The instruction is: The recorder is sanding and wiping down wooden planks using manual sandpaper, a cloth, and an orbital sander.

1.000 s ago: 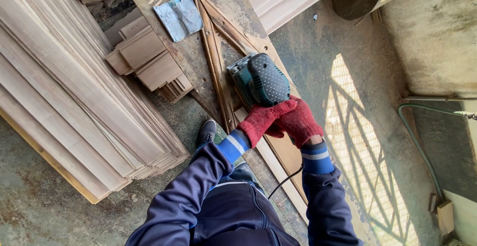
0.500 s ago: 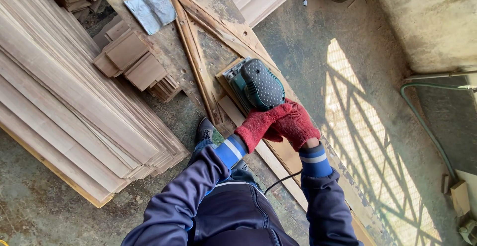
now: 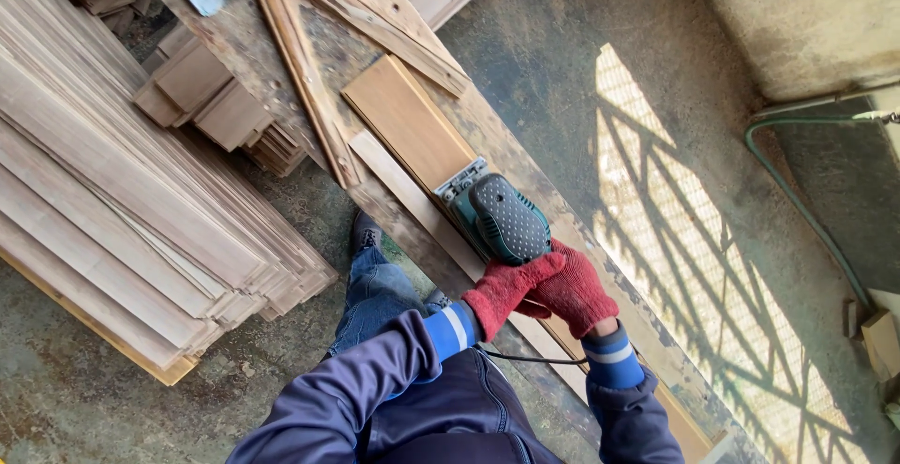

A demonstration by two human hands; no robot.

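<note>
A dusty concrete floor [image 3: 581, 80] is taking slatted sunlight on the person's right, and a long stack of pale planks [image 3: 103, 192] is lying along the left, with a rough wooden workbench [image 3: 281, 52] running diagonally between them. On that bench a smooth brown board [image 3: 405, 127] is resting, its long axis following the bench and pointing away from the person toward the upper left. A green and black electric sander [image 3: 497, 216] is sitting flat on the board's near end, so the bare length of the board is stretching out straight ahead of the tool, beyond the grip. Both hands are wearing red knit gloves and are closing around the sander's rear: the left hand [image 3: 502, 291] is wrapping the near side with the thumb lying along the housing, while the right hand [image 3: 579, 291] is clasping just beside it, the two touching. A black cord [image 3: 525, 359] is trailing back under the wrists.
</note>
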